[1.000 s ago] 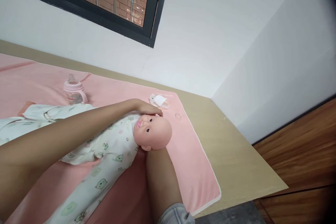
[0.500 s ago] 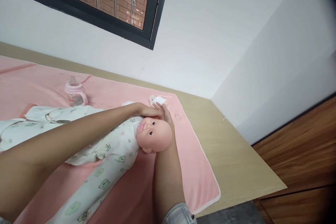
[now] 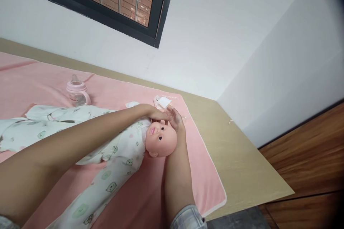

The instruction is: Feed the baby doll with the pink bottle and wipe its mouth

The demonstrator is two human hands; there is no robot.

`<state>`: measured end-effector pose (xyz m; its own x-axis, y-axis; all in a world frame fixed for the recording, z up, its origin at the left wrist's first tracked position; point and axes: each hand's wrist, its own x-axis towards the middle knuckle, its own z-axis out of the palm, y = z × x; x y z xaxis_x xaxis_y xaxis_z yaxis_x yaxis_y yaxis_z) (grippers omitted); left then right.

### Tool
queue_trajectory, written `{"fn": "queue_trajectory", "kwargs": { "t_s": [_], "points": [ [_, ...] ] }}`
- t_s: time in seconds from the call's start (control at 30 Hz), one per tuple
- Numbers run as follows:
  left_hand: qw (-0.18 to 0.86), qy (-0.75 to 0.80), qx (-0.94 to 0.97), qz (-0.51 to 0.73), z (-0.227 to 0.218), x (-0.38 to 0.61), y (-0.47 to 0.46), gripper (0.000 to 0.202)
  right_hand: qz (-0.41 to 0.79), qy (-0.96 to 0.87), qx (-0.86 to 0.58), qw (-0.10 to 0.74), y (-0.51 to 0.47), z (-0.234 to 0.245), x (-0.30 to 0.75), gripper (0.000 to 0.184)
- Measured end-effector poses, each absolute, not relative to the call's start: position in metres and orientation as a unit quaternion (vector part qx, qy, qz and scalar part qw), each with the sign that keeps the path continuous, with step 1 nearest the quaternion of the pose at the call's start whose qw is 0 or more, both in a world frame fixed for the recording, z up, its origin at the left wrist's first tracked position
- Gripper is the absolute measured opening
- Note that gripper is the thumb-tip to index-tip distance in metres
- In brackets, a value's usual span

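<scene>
A baby doll [image 3: 161, 140] in a white printed sleepsuit [image 3: 118, 150] lies on its back, its bald head toward the right and face up. My left hand [image 3: 158, 113] reaches across its chest to the far side of the head, near the ear. There it meets my right hand [image 3: 176, 117], which comes round the crown with fingers stretched out. My right forearm passes close against or under the head. The left fingertips overlap the right hand, so whether something small is between them is hidden. Just beyond the hands lies a small white packet [image 3: 164, 102].
A pink baby bottle [image 3: 77, 91] with a handle stands upright beyond the doll's legs. The pink mat [image 3: 206, 171] lies on a wooden table [image 3: 236, 164] against a white wall. A small clear item [image 3: 184, 117] rests right of the hands, and a white curl [image 3: 231, 121] farther right.
The doll's head and upper body have shifted slightly to the right. Both hands have moved right with it, and more of the white packet shows. The bottle stays in place.
</scene>
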<state>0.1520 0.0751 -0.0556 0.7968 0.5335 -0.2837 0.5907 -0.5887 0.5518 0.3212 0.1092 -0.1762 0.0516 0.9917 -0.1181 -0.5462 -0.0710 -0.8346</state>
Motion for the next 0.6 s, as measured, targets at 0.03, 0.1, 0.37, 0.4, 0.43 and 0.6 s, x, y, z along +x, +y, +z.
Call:
{"fn": "queue_trajectory", "kwargs": {
  "t_s": [0.03,0.1,0.37,0.4,0.43,0.6],
  "points": [
    [0.32,0.322,0.889,-0.057,-0.05,0.149,0.076,0.052,0.623,-0.301,-0.377,0.616,0.11,-0.178,0.32,0.017],
    [0.301,0.331,0.892,-0.062,-0.038,0.141,0.074,0.058,0.624,-0.319,-0.358,0.617,0.111,-0.18,0.319,0.016],
    [0.09,0.358,0.928,0.042,-0.009,0.086,0.034,0.057,0.632,-0.295,-0.34,0.631,0.11,-0.177,0.31,0.014],
    [0.092,0.364,0.925,0.054,-0.01,0.079,0.028,0.057,0.632,-0.294,-0.345,0.629,0.109,-0.176,0.31,0.014],
    [0.094,0.369,0.922,0.067,-0.011,0.073,0.024,0.058,0.631,-0.296,-0.348,0.627,0.109,-0.176,0.309,0.015],
    [0.088,0.38,0.916,0.094,-0.022,0.045,0.018,0.059,0.612,-0.327,-0.349,0.631,0.099,-0.171,0.308,0.02]
  ]
}}
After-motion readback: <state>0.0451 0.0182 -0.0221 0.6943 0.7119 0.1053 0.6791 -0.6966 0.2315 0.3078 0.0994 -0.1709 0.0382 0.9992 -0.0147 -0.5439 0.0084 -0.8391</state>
